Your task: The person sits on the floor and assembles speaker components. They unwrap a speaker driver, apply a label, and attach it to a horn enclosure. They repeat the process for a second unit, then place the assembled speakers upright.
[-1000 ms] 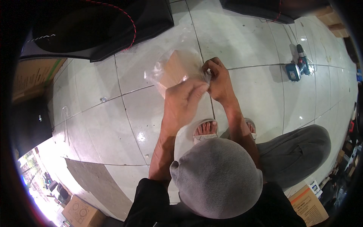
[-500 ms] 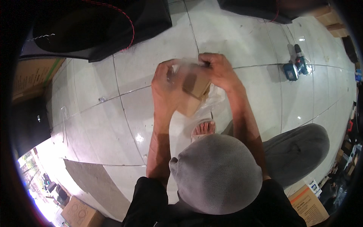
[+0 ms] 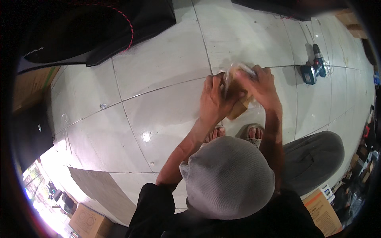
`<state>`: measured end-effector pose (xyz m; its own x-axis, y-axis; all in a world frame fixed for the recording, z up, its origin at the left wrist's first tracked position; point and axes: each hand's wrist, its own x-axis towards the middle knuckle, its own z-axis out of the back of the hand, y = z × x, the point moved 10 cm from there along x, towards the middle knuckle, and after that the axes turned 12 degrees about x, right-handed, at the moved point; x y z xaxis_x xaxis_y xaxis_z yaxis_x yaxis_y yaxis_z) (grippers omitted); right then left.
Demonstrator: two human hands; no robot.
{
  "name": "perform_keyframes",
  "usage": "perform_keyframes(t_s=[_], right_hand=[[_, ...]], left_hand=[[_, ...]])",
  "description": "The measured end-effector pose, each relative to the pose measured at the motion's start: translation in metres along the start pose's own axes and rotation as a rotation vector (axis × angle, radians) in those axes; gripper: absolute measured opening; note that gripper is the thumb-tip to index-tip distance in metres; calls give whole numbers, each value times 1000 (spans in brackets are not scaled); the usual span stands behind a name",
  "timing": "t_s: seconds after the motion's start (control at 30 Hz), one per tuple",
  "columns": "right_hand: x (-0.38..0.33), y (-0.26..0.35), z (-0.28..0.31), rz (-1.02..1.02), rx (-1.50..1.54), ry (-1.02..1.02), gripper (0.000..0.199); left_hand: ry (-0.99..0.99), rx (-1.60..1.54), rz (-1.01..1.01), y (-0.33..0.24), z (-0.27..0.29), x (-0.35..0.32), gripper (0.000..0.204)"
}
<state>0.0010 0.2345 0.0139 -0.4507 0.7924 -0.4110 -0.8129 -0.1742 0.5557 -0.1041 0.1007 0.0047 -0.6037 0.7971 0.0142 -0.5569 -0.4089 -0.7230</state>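
Both hands are at a small brown cardboard box [image 3: 238,109] with clear plastic wrapping [image 3: 234,68] around its upper part. The fingers of my left hand [image 3: 215,96] are curled against the box's left side, gripping it through the plastic. My right hand [image 3: 262,89] closes on the plastic and the box from the right; part of that hand is blurred. Held tilted above the tiled floor, in front of my feet, the box is largely covered by my fingers.
A cordless drill [image 3: 319,64] lies on the tiled floor [image 3: 166,115] at right. Black cases [image 3: 151,35] stand at the far side. Cardboard boxes are at the lower left [image 3: 88,222] and lower right [image 3: 323,212]. A flat grey sheet [image 3: 101,190] lies at left.
Both hands have moved right and slightly nearer with the wrapped box. The box has turned, and more of it is now hidden behind the fingers.
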Motion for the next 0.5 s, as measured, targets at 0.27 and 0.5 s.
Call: perform_keyframes(t_s=[0.27,0.5], right_hand=[[18,-52,3,32,138,-166,74],[27,-109,27,-106,491,-385,60]], left_hand=[[41,-96,48,-5,-40,11,70],[187,119,57,-32,-77,29,71]])
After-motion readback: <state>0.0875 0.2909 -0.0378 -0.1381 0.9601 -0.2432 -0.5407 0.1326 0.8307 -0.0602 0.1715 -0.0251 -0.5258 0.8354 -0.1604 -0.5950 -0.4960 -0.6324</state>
